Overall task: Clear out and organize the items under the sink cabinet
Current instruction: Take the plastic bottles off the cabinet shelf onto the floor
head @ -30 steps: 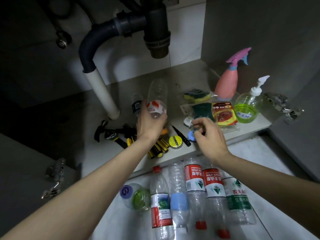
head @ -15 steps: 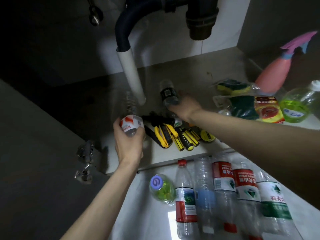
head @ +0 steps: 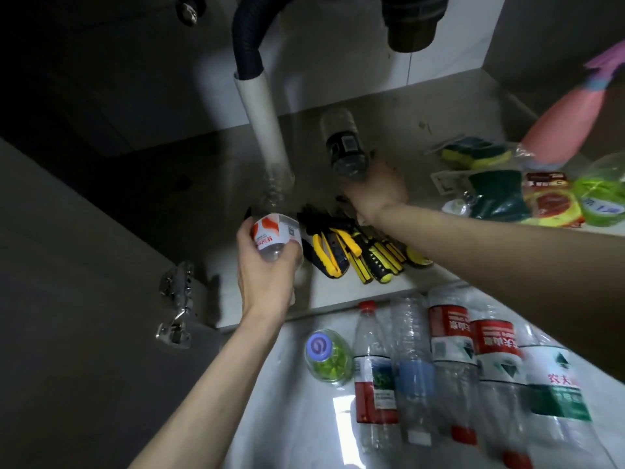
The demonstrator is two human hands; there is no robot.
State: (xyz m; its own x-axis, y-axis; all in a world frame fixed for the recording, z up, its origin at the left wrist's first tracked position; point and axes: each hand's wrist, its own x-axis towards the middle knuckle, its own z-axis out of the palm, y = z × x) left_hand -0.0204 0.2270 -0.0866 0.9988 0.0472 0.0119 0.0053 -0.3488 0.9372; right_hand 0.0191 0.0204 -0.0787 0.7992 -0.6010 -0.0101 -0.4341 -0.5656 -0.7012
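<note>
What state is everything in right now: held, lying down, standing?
Left hand: gripping orange-label bottle
Right hand: gripping black-label bottle
Floor bottles: lying in a row
Tools: piled on cabinet floor
Pink sprayer: upright

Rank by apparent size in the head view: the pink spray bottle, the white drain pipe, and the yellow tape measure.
1. white drain pipe
2. pink spray bottle, partly cut off by the frame edge, so unsure against the pipe
3. yellow tape measure, mostly hidden behind the forearm

so there's a white drain pipe running down from a dark hose, another dark fitting up top right, and a shiny door hinge on the left cabinet wall, pretty dim back there
</note>
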